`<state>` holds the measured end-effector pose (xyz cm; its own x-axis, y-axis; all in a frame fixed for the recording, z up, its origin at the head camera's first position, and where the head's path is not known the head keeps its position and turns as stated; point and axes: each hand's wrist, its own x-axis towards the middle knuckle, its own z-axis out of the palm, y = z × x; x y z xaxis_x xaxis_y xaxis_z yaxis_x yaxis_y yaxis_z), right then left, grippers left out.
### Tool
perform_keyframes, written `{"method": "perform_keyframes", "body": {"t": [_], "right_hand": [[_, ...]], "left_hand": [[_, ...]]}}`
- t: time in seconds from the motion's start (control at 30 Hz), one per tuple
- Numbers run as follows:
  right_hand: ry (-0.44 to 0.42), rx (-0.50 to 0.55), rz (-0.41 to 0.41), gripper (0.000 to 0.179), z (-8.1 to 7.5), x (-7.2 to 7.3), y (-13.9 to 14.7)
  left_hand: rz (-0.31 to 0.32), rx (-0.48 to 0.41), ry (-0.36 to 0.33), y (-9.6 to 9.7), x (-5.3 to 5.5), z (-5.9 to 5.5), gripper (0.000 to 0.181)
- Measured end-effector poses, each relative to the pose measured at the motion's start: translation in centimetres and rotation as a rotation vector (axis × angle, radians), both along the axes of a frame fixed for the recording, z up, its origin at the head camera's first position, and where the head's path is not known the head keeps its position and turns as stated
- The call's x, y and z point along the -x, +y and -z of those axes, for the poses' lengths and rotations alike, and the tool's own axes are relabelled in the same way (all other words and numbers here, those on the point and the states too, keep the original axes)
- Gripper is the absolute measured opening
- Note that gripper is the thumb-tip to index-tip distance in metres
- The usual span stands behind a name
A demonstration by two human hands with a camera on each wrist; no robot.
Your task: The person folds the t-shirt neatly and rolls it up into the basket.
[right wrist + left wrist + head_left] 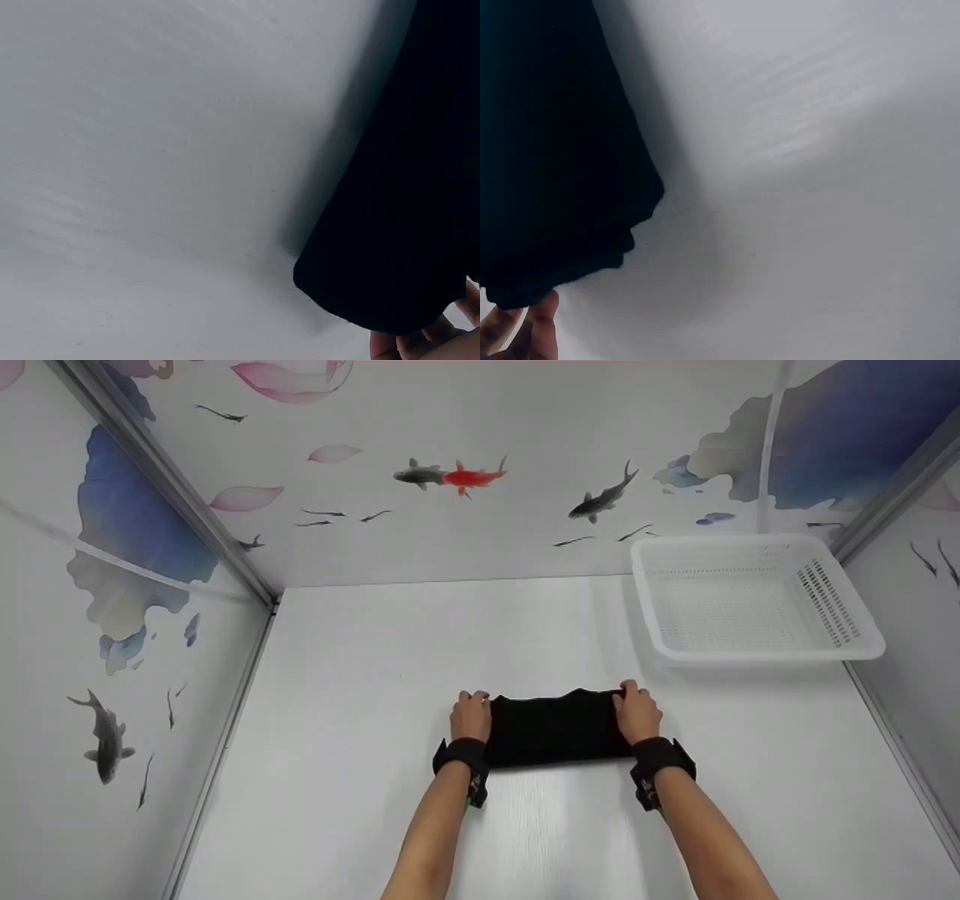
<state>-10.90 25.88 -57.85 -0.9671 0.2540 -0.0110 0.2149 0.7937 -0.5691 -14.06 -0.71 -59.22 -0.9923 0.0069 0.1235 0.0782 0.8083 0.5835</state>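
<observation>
A folded black cloth forms a flat rectangle, with both hands at its short ends. At its left end my left hand pinches the edge near the far corner. My right hand grips the opposite end, its fingers at the far right corner. Stacked layers show along the cloth's end in the left wrist view, with the left fingertips against it. Fingers of the right hand curl under a rounded end of the cloth in the right wrist view. Each wrist wears a black strap.
An upright white plastic basket with slotted sides stands at the back right, beyond the right hand. The white tabletop is bounded by a back panel and side panels printed with fish and petals. Metal rails run along the corners.
</observation>
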Motion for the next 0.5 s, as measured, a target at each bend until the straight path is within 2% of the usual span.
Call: {"method": "perform_keyframes", "body": {"t": [0.17,0.27,0.33,0.5], "right_hand": [[-0.065,0.16,0.027,0.048,-0.6,-1.3,0.8],[-0.104,0.256,0.032,0.06,-0.6,-2.4,1.2],[-0.139,0.303,0.031,0.068,-0.5,-3.0,1.4],[-0.189,0.332,0.012,0.079,-0.2,-3.8,1.2]], "left_hand": [[-0.052,-0.229,-0.076,-0.9,-1.2,-0.3,0.035],[-0.065,-0.322,-0.146,-1.3,-2.3,-0.1,0.05],[-0.072,-0.353,-0.197,-1.4,-3.2,0.1,0.06],[-0.063,-0.39,-0.294,-0.8,-4.9,0.3,0.08]]}}
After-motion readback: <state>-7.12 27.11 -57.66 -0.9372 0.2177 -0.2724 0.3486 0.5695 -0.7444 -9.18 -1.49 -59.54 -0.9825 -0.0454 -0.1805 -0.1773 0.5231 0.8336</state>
